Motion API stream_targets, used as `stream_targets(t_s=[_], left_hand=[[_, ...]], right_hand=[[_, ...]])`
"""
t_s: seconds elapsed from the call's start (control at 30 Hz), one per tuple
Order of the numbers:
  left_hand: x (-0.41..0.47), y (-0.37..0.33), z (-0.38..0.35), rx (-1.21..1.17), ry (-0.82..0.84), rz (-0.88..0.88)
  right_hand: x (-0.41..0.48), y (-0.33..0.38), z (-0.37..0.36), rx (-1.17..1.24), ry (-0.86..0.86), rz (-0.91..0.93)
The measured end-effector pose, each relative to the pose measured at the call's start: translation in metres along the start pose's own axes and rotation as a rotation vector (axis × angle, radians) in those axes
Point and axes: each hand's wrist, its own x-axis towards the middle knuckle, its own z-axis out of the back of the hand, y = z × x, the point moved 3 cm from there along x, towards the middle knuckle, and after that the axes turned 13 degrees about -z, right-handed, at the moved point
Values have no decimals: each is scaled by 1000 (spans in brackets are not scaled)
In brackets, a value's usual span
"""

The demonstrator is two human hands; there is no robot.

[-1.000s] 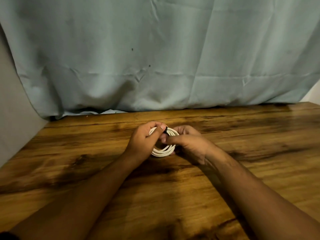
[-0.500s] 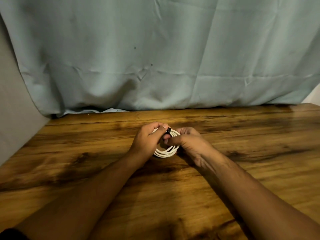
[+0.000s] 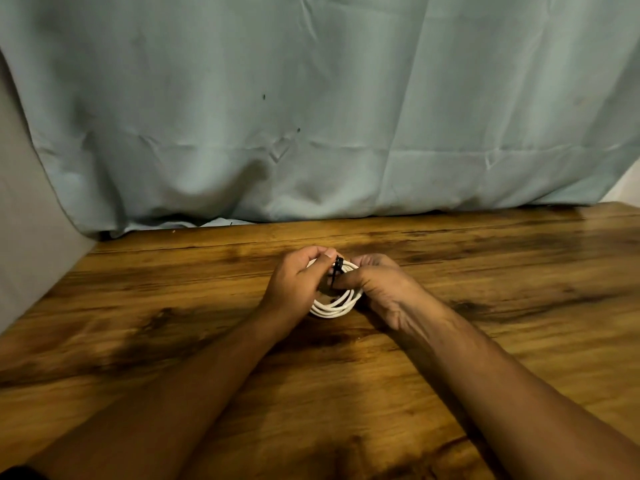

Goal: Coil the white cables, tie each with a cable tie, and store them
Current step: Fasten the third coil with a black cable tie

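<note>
You're at the tying step: the coiled white cable [image 3: 334, 306] sits mid-table [image 3: 485, 271], your left hand [image 3: 294, 282] gripping its left side, your right hand [image 3: 377, 285] pinching the black cable tie [image 3: 336, 271] at the coil's far rim; next likely needs a snug pull on the tail

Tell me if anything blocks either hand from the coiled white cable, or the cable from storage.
Nothing visible: left hand and right hand both grip the white cable coil, black cable tie between their thumbs. No storage place is in view.

Left hand [image 3: 294, 285] and right hand [image 3: 381, 289] meet, fingers [image 3: 313, 252] curled.
</note>
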Motion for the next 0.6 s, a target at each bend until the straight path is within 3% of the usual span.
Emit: stream_targets(t_s=[0.2,0.37,0.47,0.6], left_hand=[[3,2,1,-38,-36,65],[5,3,1,-57,-71,109],[6,5,4,-57,-82,111],[7,11,6,-12,-73,87]], right_hand=[[-2,-3,-4,14,-39,58],[-4,5,-4,-260,-348,414],[-9,14,-6,-434,-396,626],[-11,19,-2,-452,-411,647]])
